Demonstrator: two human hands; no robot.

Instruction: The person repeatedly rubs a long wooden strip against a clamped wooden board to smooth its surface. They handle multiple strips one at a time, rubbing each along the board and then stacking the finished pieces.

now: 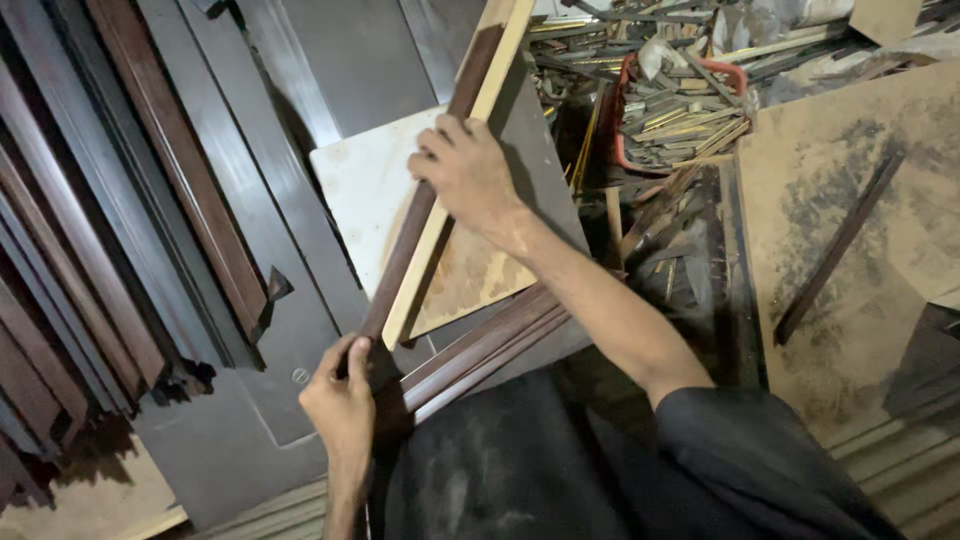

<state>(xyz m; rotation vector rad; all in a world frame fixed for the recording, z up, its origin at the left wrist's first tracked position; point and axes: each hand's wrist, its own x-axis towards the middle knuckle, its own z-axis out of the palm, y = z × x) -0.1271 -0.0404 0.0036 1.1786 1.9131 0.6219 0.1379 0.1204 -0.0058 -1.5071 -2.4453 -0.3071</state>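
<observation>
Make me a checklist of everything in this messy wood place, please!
Surface: dusty board at right, with one thin dark strip lying on it.
Job's things: long strip of wood, dark brown face with a pale edge, held slanting over a pale square panel.
Clutter: heap of offcuts around a red rim at top right.
Grippers: left hand grips the strip's lower end; right hand grips it higher up.
Cables: nothing seen.
Surroundings: dark brown mouldings stacked at left; more mouldings under the panel.
</observation>
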